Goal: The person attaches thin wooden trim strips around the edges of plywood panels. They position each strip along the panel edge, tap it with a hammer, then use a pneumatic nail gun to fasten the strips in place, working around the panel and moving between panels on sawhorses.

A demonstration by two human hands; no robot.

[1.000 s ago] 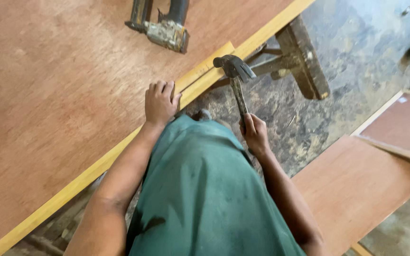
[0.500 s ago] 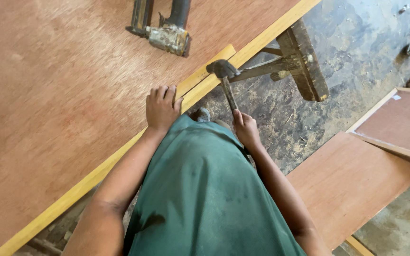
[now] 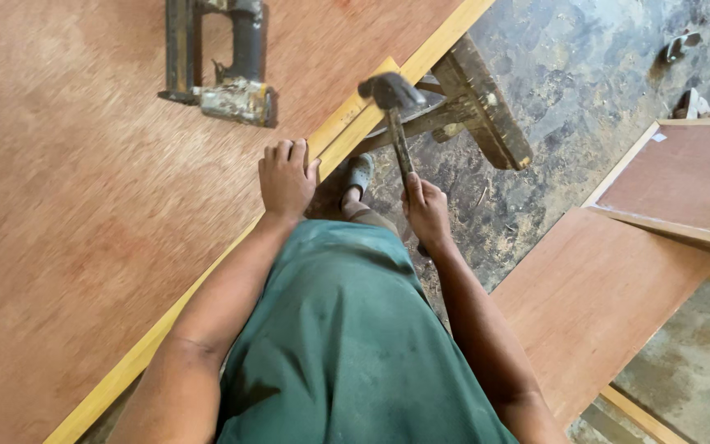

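My right hand grips the handle of a claw hammer, whose dark steel head sits against the yellow edge strip of a large brown plywood panel. My left hand rests flat on the panel's edge, fingers curled over the yellow strip, just left of the hammer head. A worn nail gun lies on the panel above my left hand. My green garment fills the lower middle.
A wooden trestle stands under the panel's edge on the mottled concrete floor. More brown panels lie at the right, one framed board overlapping. My sandalled foot shows below the edge. Sandals lie top right.
The hammer head has swung left and down, from above the trestle onto the yellow edge strip. My left hand has stayed on the panel's edge.
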